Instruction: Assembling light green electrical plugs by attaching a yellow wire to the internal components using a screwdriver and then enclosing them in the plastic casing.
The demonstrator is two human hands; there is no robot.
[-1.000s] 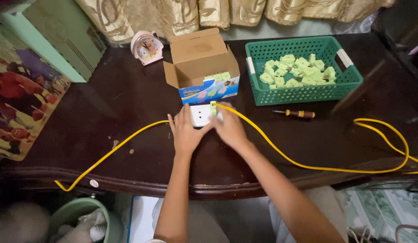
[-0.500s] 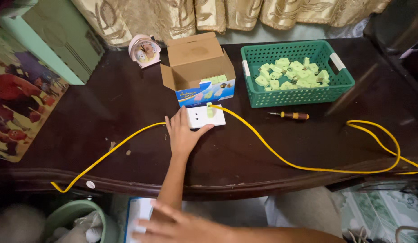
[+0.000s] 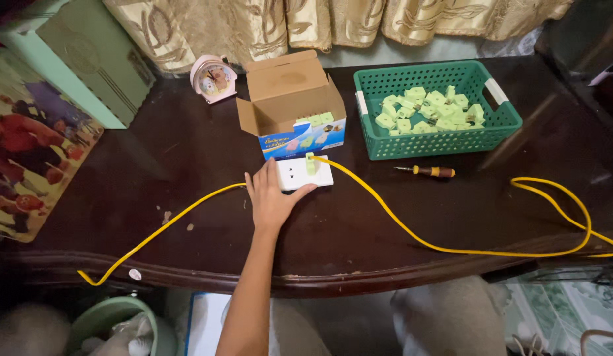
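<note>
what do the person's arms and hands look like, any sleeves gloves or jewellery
Only one arm shows, the left hand with its forearm reaching up from the bottom edge. It is bare: no sleeve reaches into view, no glove, and no watch, bracelet or ring can be seen. The fingers are slim with short nails, as far as the picture lets one tell. The right hand is out of view.

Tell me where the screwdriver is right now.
In the head view, the screwdriver lies flat on the dark table, right of centre, just in front of the green basket and right of the white socket block.
</note>
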